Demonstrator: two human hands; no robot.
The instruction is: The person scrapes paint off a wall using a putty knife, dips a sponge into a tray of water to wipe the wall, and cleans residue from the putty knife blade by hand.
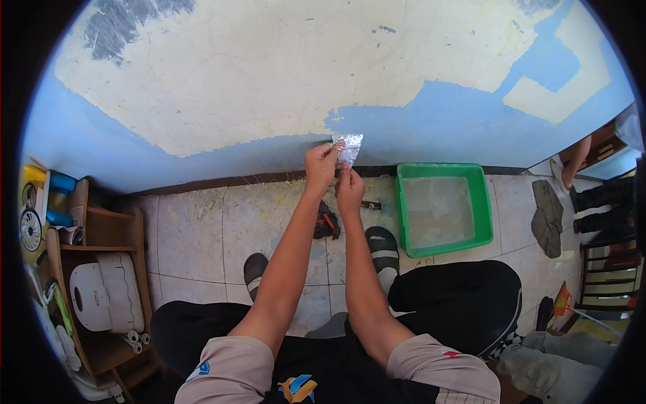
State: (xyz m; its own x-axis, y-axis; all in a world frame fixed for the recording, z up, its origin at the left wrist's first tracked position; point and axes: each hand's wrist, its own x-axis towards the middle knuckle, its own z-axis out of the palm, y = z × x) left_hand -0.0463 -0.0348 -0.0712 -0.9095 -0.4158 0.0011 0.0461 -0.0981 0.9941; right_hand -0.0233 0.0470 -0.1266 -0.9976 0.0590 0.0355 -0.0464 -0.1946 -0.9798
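In front of the wall (pixel 397 124), a shiny metal scraper (pixel 352 143) with a flat, widening blade is held up between both hands. My right hand (pixel 350 193) is closed around its lower, narrow end. My left hand (pixel 320 167) is closed beside it, thumb and fingers pinching at the blade's left side and face. Whatever handle the scraper has is hidden by the fingers. Pale cream areas with ragged edges show where the blue paint is gone from the wall. An orange and black object (pixel 327 223) lies on the floor beneath my hands, partly covered by my forearms.
A green tub (pixel 487 232) with cloudy whitish contents stands right of my feet. Paint flakes litter the tiled floor (pixel 192 232). A wooden shelf (pixel 97 248) is at the left. A dark cloth (pixel 547 219) lies at the right, near another person's foot (pixel 568 176).
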